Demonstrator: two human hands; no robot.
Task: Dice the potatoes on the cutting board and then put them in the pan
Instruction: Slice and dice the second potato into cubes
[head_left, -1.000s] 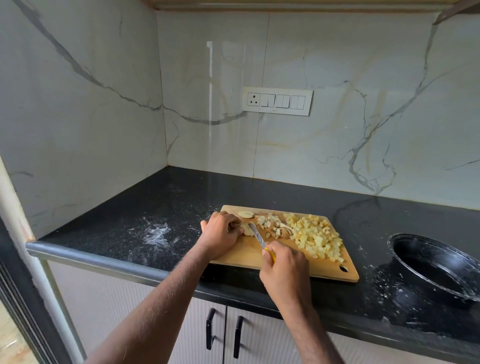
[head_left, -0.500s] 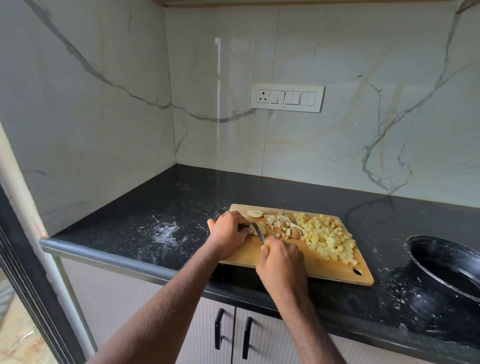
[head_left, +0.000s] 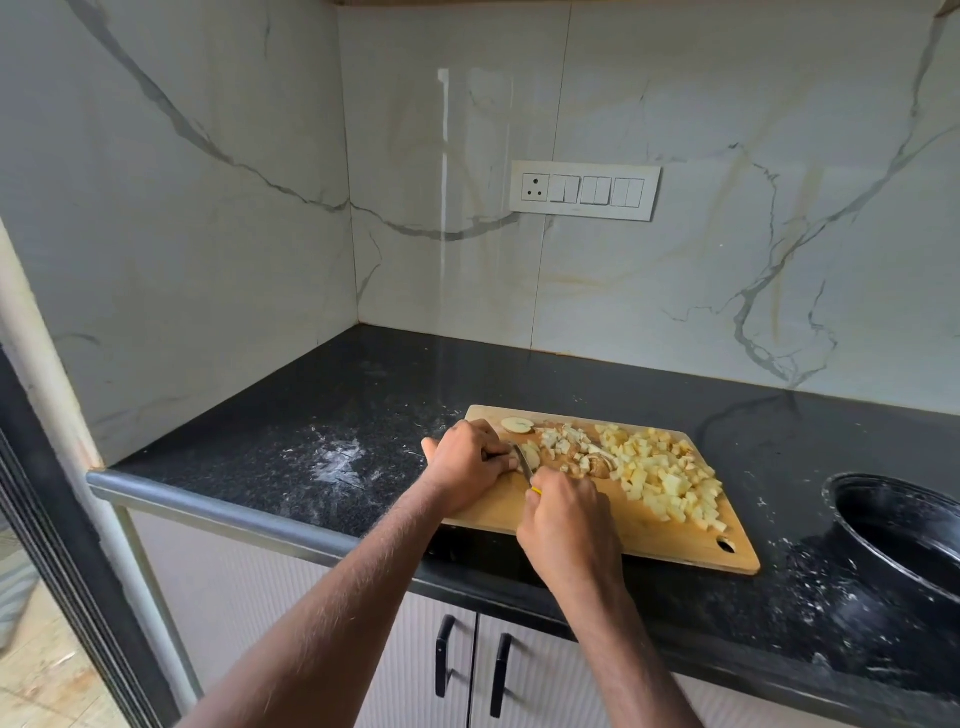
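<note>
item: cutting board (head_left: 597, 525), wood, lying flat on the black tabletop (head_left: 270, 431) close to its front edge; landmark for all entries below.

item: my left hand (head_left: 465, 462), at the board's left end, fingers curled over a pale potato piece (head_left: 531, 453) and pinning it down so it cannot slide under the blade; knuckles forward, judged to keep fingertips clear of the cut.

item: my right hand (head_left: 569, 525), at the board's near edge, closed round the yellow handle of a knife (head_left: 525, 467); only a sliver of handle shows. the blade angles away from me into the held piece, just beside my left fingers.

item: diced potatoes (head_left: 665, 478), heaped on the board's right half, pushed aside to leave cutting room at the left.

item: rougher pieces, some with brown skin (head_left: 584, 457), at the board's middle, between the heap and the blade.

item: one round slice (head_left: 517, 425), at the board's far left corner, apart from the rest, uncut.

item: pan (head_left: 898, 535), black, right of the board on the tabletop, partly cut off by the frame; the part of its inside that shows is bare. judged: dicing well along, transfer not begun.

item: white dusting (head_left: 340, 460), left of the board.
</note>
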